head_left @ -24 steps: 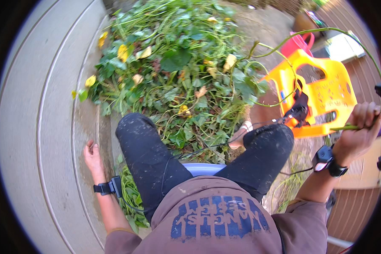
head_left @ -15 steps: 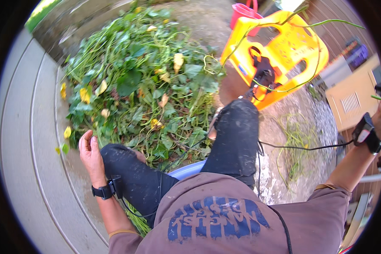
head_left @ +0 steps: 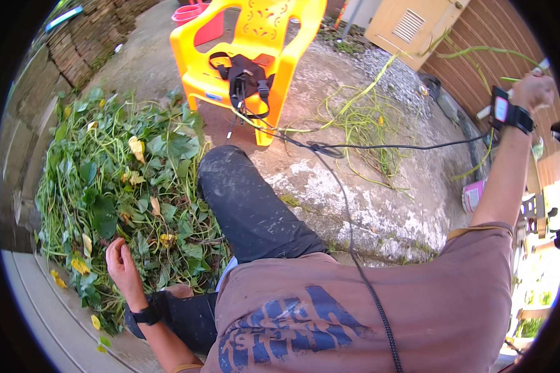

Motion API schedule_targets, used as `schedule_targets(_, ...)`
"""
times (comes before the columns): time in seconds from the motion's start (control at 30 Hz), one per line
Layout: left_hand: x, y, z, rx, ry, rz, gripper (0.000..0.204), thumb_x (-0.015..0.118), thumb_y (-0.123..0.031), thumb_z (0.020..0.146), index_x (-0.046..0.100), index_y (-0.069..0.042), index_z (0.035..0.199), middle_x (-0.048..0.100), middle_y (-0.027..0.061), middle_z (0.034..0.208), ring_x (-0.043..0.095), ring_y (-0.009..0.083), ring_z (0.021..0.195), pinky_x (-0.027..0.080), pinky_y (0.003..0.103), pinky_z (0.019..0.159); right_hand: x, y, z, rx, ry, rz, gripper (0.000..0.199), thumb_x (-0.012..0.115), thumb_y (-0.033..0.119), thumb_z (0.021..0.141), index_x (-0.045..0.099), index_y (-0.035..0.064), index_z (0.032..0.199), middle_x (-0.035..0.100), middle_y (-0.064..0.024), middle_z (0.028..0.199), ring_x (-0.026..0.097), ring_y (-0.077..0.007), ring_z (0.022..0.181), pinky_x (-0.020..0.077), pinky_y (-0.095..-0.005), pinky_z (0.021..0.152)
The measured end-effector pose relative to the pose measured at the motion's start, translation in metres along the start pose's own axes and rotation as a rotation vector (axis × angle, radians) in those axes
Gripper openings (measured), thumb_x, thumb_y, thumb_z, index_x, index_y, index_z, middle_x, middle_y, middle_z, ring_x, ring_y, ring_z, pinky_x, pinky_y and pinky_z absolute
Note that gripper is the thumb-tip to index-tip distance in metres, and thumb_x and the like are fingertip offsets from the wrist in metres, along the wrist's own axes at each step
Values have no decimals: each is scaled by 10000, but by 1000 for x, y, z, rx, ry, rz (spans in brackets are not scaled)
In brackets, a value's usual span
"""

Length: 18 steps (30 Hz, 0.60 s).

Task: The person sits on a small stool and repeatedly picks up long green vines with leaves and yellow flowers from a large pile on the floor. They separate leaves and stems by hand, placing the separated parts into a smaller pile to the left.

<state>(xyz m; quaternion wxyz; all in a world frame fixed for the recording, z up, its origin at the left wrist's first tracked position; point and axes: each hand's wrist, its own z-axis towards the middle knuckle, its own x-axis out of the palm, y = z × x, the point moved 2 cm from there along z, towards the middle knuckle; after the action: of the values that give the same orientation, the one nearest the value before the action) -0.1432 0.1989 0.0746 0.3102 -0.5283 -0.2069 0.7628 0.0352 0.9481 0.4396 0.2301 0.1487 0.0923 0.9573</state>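
Concrete yard swings wider than before: right hand (head_left: 534, 91) now flung out, fist clamping a green stem (head_left: 479, 53); left hand (head_left: 119, 261) loose, open on the leaf pile (head_left: 124, 180).

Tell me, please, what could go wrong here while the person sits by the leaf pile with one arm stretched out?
The black cable runs across the concrete from the yellow plastic chair past the knee, so a leg could snag it. The right hand is raised far out gripping a long green stem, which may whip back or tip the sitter. The left hand rests in the pile of green vines, where hidden stems could scratch.
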Motion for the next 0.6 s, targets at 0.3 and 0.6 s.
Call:
schedule_targets(0.3, 2, 7, -23, -61, 163, 103, 111, 523, -60, 851, 588, 9, 910, 590, 94, 913, 538, 225, 850, 401, 309, 835, -13, -143, -163, 768, 207, -52, 414, 372, 316, 882, 612, -11, 799, 666, -106, 722, 609, -226, 705, 444, -365, 688)
schedule_targets(0.6, 15, -8, -32, -59, 318, 105, 92, 524, -33, 844, 581, 28, 881, 577, 107, 852, 556, 214, 781, 449, 286, 722, 1, -167, -281, 882, 693, 166, 418, 541, 339, 861, 556, -55, 998, 623, -110, 899, 536, -156, 676, 434, -294, 606)
